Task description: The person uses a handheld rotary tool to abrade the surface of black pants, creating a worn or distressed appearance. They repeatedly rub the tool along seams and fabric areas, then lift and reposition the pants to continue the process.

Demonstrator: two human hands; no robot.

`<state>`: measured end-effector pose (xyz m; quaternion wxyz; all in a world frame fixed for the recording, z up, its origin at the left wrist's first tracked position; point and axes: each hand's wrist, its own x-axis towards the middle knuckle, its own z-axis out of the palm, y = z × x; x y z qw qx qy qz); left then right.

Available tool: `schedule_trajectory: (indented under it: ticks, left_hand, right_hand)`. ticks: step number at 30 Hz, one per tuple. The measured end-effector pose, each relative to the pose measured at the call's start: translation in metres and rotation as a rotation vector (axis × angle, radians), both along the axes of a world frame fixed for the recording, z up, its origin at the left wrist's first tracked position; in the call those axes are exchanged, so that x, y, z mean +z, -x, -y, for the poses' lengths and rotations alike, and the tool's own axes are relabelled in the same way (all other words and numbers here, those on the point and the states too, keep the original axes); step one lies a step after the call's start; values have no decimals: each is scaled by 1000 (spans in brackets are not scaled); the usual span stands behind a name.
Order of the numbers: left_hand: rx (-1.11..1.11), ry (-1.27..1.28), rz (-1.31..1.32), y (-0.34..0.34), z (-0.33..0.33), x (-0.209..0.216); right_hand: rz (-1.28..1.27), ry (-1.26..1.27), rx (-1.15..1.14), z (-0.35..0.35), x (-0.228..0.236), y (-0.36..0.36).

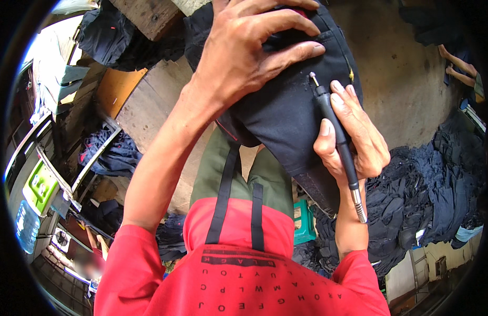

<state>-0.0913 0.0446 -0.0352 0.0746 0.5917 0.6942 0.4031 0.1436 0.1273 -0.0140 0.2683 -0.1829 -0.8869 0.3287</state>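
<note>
A slim black rotary grinder handpiece (338,138) lies in my right hand (358,138), with my thumb and fingers closed round its barrel. Its small rounded metal tip (313,76) points up and left, close over the dark cloth; whether it touches I cannot tell. From its lower end a ribbed metal sleeve (358,205) runs down over my wrist. The dark navy trousers (286,113) spread in front of me and hang toward my lap. My left hand (249,45) rests on their upper part, fingers spread and thumb stretched toward the tip.
Heaps of dark garments (423,184) fill the right side. More dark cloth (110,152) lies at the left, near a green plastic tray (40,187). A teal crate (303,224) stands beside my legs. Other people's limbs (460,71) show at the far right.
</note>
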Motion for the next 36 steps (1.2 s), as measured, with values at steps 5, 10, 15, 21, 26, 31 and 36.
schedule_trajectory:
  ticks: [5,10,15,21,26,31,36]
  left_hand:
    - [-4,-92,-14,6,0,-10]
    - [-3,-93,-19,5,1,-13]
    - [0,-75,-27,5,1,-11]
    - [3,-55,11,4,2,-7]
    - [-1,-51,14,5,2,-5]
    - [2,-16,-17,6,1,-7]
    - [-3,-11,-4,5,2,-7]
  right_hand:
    - [-20,-23,9,1,-3,8]
    - [-11,-36,11,3,-3,8]
    - [-14,-64,-22,5,-4,8]
    - [-5,-83,-59,8,-5,7]
    - [-27,-40,-91,9,-2,5]
    - [-6,-55,-92,9,-4,5]
    - [2,-68,-79,11,-6,2]
